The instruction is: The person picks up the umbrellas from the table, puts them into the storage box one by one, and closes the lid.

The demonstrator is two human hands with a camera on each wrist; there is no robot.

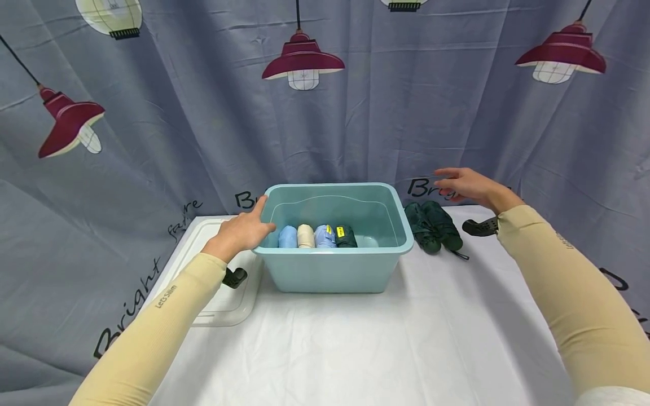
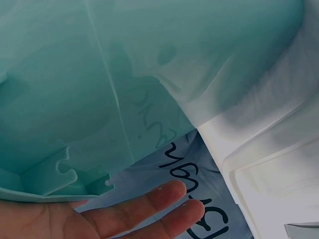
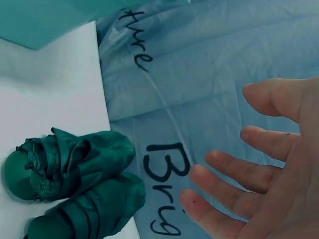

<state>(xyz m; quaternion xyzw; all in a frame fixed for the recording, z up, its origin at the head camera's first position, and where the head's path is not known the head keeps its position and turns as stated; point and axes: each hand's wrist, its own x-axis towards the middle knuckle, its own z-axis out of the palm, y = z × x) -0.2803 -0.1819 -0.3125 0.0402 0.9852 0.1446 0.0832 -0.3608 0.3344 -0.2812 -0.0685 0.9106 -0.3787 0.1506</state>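
Note:
My left hand (image 1: 238, 232) is at the left rim of a light teal plastic tub (image 1: 330, 272), its thumb over the rim and its fingers outstretched outside the wall. A row of rolled bundles stands in the tub: light blue (image 1: 288, 237), cream (image 1: 306, 236), periwinkle (image 1: 325, 237) and dark green (image 1: 346, 237). The last two show yellow tags. My right hand (image 1: 469, 186) hovers with spread, relaxed fingers and holds nothing. Nearest to it, two dark green folded umbrellas (image 3: 84, 164) lie side by side on the table, right of the tub.
A translucent white lid (image 1: 223, 307) lies on the white-covered table (image 1: 345, 349), left of the tub and partly under my left arm. Behind the table hangs a grey-blue curtain (image 1: 213, 113) printed with red lamps and lettering.

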